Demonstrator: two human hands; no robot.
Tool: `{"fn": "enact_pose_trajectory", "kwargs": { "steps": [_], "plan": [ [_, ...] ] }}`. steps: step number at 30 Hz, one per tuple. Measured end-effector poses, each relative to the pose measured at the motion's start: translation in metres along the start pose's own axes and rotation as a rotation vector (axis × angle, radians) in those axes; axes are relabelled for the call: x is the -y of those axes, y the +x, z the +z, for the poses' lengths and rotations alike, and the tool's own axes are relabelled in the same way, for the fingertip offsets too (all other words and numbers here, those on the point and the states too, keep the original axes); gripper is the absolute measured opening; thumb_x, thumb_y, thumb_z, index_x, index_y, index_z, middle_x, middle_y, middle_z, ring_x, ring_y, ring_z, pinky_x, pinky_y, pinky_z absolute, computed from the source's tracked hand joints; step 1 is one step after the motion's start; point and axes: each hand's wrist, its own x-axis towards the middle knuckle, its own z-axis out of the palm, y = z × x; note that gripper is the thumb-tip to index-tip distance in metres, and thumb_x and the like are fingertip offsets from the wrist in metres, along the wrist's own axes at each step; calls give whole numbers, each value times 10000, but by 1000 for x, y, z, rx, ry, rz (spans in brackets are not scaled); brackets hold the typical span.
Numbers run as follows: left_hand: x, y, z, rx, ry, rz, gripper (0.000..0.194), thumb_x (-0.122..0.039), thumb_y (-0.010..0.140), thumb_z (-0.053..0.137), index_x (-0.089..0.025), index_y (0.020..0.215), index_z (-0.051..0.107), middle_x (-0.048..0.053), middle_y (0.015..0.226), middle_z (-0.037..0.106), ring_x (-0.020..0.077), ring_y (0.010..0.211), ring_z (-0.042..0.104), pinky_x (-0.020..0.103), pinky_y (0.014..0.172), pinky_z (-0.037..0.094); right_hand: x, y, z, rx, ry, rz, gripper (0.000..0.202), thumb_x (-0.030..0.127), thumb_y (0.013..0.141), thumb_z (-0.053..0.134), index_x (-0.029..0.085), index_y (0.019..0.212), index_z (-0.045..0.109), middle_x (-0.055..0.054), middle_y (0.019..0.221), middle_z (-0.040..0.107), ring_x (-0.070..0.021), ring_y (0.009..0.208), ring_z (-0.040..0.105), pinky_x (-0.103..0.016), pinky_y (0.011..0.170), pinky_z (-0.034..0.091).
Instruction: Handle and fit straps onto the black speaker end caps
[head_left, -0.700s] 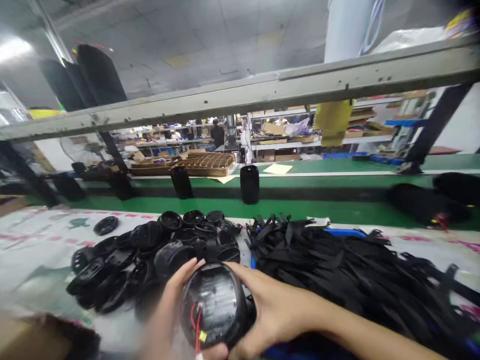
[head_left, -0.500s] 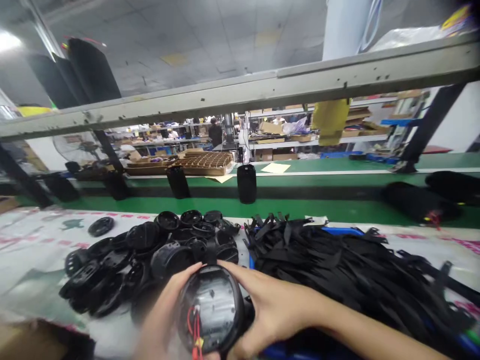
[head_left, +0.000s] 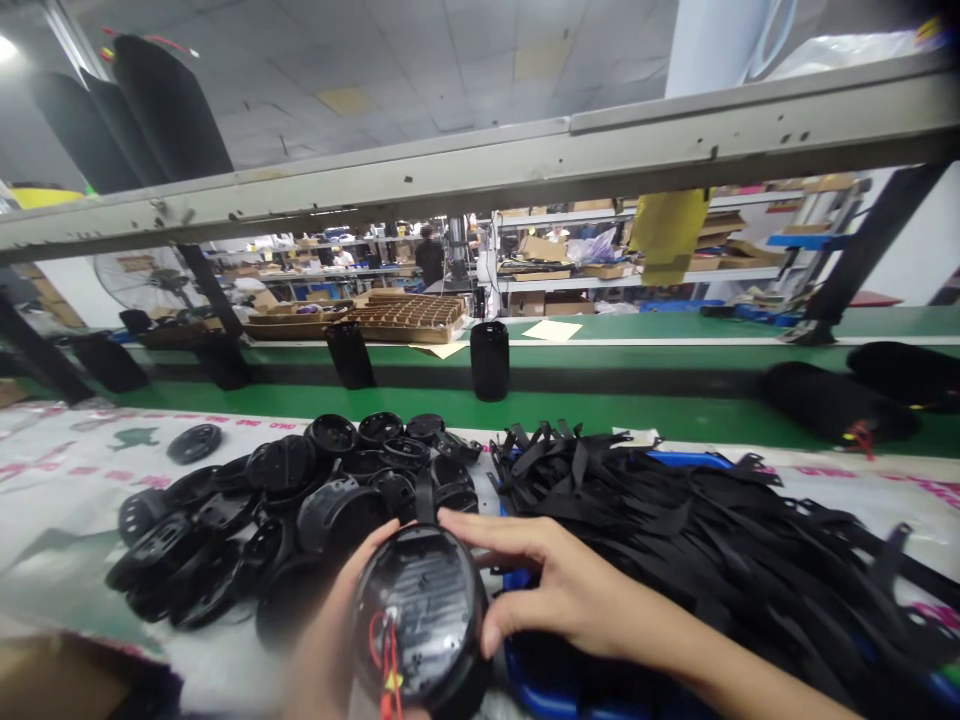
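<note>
A round black speaker shell (head_left: 418,615) with red wires inside sits low in the middle of the head view, open end toward me. My left hand (head_left: 330,640) cups its left side and holds it. My right hand (head_left: 559,590) rests on its right rim, index finger laid over the top edge and thumb at the side. Just behind lies a heap of black round plastic caps (head_left: 300,500). To the right a blue tray (head_left: 690,462) is piled with black straps (head_left: 712,540).
A green conveyor belt (head_left: 600,410) runs across behind the bench, with upright black cylinders (head_left: 489,362) on it and dark bundles (head_left: 836,400) at right. A grey metal rail (head_left: 480,170) crosses overhead. A cardboard box corner (head_left: 60,680) shows bottom left. Shelves and a person stand far back.
The shell has dropped slightly lower and tilted. My right hand has slid from gripping its side to lying lighter over the top rim, fingers more stretched.
</note>
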Motion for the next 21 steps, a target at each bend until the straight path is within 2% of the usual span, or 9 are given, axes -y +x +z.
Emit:
{"fn": "enact_pose_trajectory", "kwargs": {
  "steps": [2, 5, 7, 9, 11, 14, 16, 18, 21],
  "plan": [
    [3, -2, 4, -30, -36, -43, 992, -643, 353, 919, -232, 1217, 660, 89, 1149, 762, 350, 1098, 707, 343, 930, 589, 3, -1, -2, 22, -44, 13, 741, 362, 778, 875, 309, 1428, 521, -25, 1390, 629, -257, 1280, 595, -379, 1139, 409],
    [9, -6, 7, -68, -62, -1, 917, -589, 438, 918, -246, 1244, 649, 79, 1201, 742, 343, 1135, 691, 350, 948, 581, 10, -6, 0, 68, -103, 63, 919, 325, 762, 892, 302, 1522, 377, -24, 1477, 544, -226, 1334, 547, -341, 1184, 342],
    [13, -9, 6, -76, -60, 54, 836, -515, 499, 921, -268, 1254, 659, 63, 1250, 719, 342, 1194, 658, 361, 1012, 548, 11, -7, 2, 63, -112, 72, 927, 313, 761, 894, 317, 1527, 372, -4, 1482, 541, -206, 1344, 534, -306, 1188, 328],
    [15, -9, 3, -59, -89, 54, 862, -489, 467, 947, -290, 1260, 673, 53, 1298, 698, 353, 1261, 612, 368, 1072, 506, 10, -6, 5, 49, -96, 57, 871, 304, 784, 878, 332, 1513, 401, 15, 1443, 587, -193, 1310, 564, -279, 1155, 372],
    [16, -8, -1, -31, -176, -14, 853, -584, 473, 919, -306, 1248, 695, 55, 1313, 696, 362, 1301, 579, 385, 1103, 480, 8, -3, 6, 58, -46, 39, 867, 283, 786, 878, 345, 1509, 402, 24, 1435, 595, -183, 1297, 573, -260, 1126, 403],
    [18, -6, -2, -27, -296, -147, 678, -729, 639, 745, -349, 1199, 730, 39, 1292, 715, 333, 1304, 583, 404, 1130, 450, 2, -1, 6, 65, -5, 31, 873, 264, 783, 881, 358, 1505, 400, 37, 1427, 602, -172, 1307, 564, -237, 1125, 395],
    [19, -6, 2, -70, -324, -193, 593, -737, 663, 718, -407, 1155, 743, -10, 1294, 715, 299, 1324, 568, 376, 1169, 391, -2, -2, 6, 66, -37, 26, 896, 269, 781, 882, 362, 1515, 377, 31, 1442, 586, -175, 1291, 581, -237, 1122, 401],
    [20, -8, 5, -113, -343, -210, 595, -747, 604, 750, -449, 1119, 746, -50, 1296, 712, 279, 1349, 543, 341, 1192, 346, -5, -4, 6, 47, -94, 18, 966, 295, 771, 891, 381, 1538, 310, 20, 1493, 524, -187, 1304, 575, -265, 1138, 396],
    [17, -9, 6, -138, -312, -190, 514, -714, 644, 750, -443, 1080, 763, -55, 1273, 724, 254, 1349, 542, 298, 1185, 345, -5, -6, 5, 48, -189, 11, 944, 341, 781, 882, 378, 1538, 319, 5, 1520, 484, -210, 1340, 544, -291, 1153, 385]
  ]
}}
